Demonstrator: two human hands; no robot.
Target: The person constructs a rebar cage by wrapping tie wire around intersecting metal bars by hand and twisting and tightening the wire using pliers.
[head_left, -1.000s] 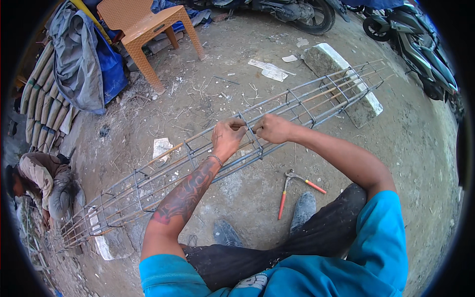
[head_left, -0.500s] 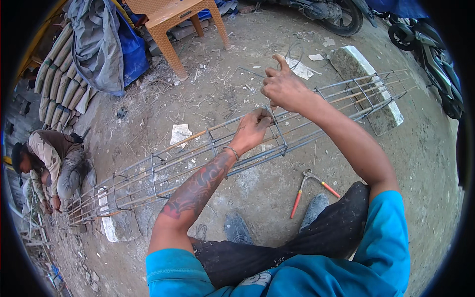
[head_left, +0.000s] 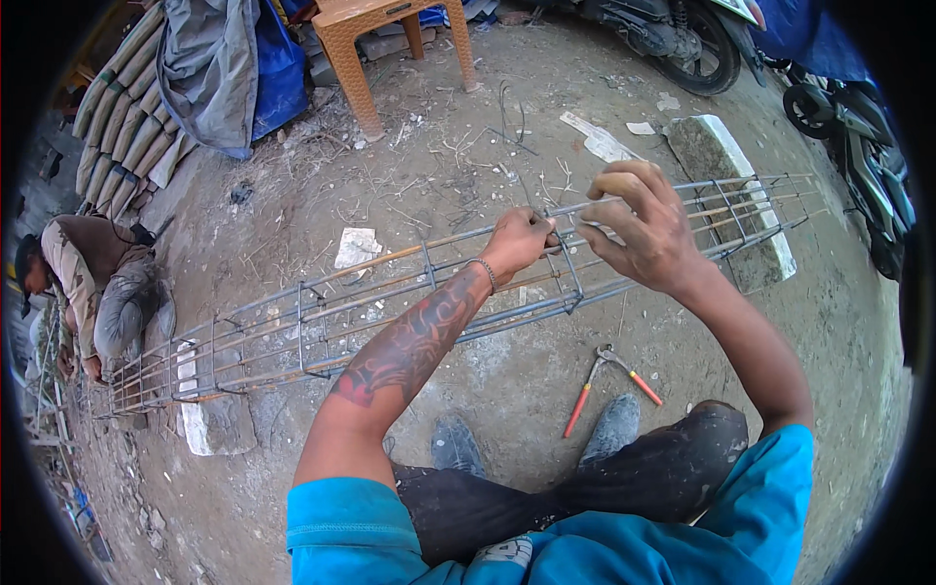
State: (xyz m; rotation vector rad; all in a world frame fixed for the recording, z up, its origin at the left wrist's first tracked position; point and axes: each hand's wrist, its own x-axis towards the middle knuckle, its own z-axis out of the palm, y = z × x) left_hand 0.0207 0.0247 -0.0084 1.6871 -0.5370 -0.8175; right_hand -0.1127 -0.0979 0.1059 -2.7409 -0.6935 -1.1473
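A long rebar cage [head_left: 255, 343] of thin steel bars and square stirrups runs across in front of me, from lower left to upper right. My left hand [head_left: 522, 242] is closed at the far top bar beside a stirrup [head_left: 569, 268], pinching a thin tie wire [head_left: 527, 191] that sticks up past the fingers. To its right, my right hand [head_left: 639, 232] is raised over the cage with fingers curved and apart, and nothing shows in it. Red-handled pincers [head_left: 606, 356] lie spread on the ground between my feet and the cage.
Concrete blocks [head_left: 720, 156] [head_left: 195, 414] prop the cage near both ends. Another person [head_left: 107, 283] crouches at its left end. Beyond stand an orange plastic chair [head_left: 356, 68], stacked sacks [head_left: 127, 107], a tarp [head_left: 210, 73] and motorcycles [head_left: 682, 44]. Loose wire [head_left: 512, 127] lies on the dirt.
My right hand has moved right and down, away from the left, and its fingers have spread. The left hand stays at the stirrup. The whole view has shifted slightly.
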